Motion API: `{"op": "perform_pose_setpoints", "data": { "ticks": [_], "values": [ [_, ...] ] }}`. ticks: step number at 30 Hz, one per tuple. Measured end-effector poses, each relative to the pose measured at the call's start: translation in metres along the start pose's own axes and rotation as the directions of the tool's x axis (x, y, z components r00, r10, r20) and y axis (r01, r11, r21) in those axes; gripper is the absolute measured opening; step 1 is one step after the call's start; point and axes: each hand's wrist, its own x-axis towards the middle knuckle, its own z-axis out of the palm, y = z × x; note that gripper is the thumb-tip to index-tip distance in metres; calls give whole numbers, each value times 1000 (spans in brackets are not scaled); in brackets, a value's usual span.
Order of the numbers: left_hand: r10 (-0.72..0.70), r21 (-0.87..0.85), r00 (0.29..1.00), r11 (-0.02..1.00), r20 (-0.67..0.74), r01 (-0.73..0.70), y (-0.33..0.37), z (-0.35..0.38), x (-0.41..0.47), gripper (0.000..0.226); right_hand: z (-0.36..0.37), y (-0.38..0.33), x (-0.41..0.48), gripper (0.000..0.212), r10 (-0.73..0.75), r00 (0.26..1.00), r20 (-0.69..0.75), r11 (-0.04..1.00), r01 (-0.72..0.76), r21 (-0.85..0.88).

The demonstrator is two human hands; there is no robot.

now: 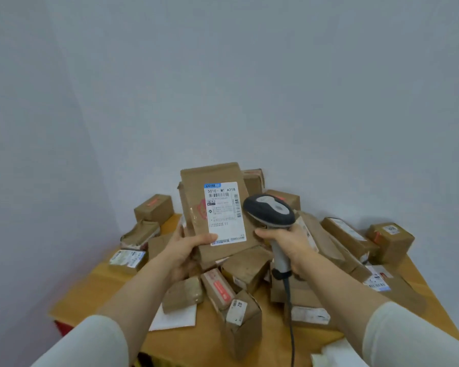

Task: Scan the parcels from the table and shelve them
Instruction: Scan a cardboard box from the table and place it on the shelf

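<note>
My left hand holds a flat brown cardboard parcel upright above the table, thumb across its lower front. A white shipping label with barcodes faces me. My right hand grips the handle of a grey and black barcode scanner. The scanner's head sits just right of the label, close to the parcel's right edge. A black cable drops from the handle toward the table's front.
A wooden table carries a heap of several brown parcels, with boxes at the left and right. A white envelope lies near the front. Grey walls meet in a corner behind. No shelf is in view.
</note>
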Motion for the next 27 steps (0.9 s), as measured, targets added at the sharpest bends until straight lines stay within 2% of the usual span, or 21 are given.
{"op": "perform_pose_setpoints", "data": {
  "ticks": [4, 7, 8, 11, 16, 23, 27],
  "values": [
    [63, 54, 996, 997, -69, -59, 15, -46, -22, 72, 33, -20, -27, 18, 20, 987, 157, 1000, -21, 6],
    [84, 76, 988, 994, -131, -75, 19, -74, -38, 51, 56, -32, -44, 9, 50, 965, 257, 999, -48, -13],
    [93, 83, 984, 993, -151, -81, 19, -82, -41, 51, 64, -35, -49, 9, 67, 958, 280, 998, -61, -30],
    [113, 120, 970, 989, -217, -88, 18, -104, -52, 75, 86, -43, -63, 11, 122, 931, 344, 992, -103, -76],
    [146, 185, 935, 979, -323, -89, 14, -137, -58, 88, 113, -51, -81, 12, 152, 912, 380, 986, -117, -115],
    [189, 179, 896, 976, -401, -125, 13, -163, -63, 83, 135, -57, -92, 15, 164, 908, 387, 984, -121, -132],
    [190, 173, 884, 977, -427, -126, 13, -175, -62, 85, 142, -60, -95, 27, 169, 897, 407, 984, -132, -119]
  ]
}}
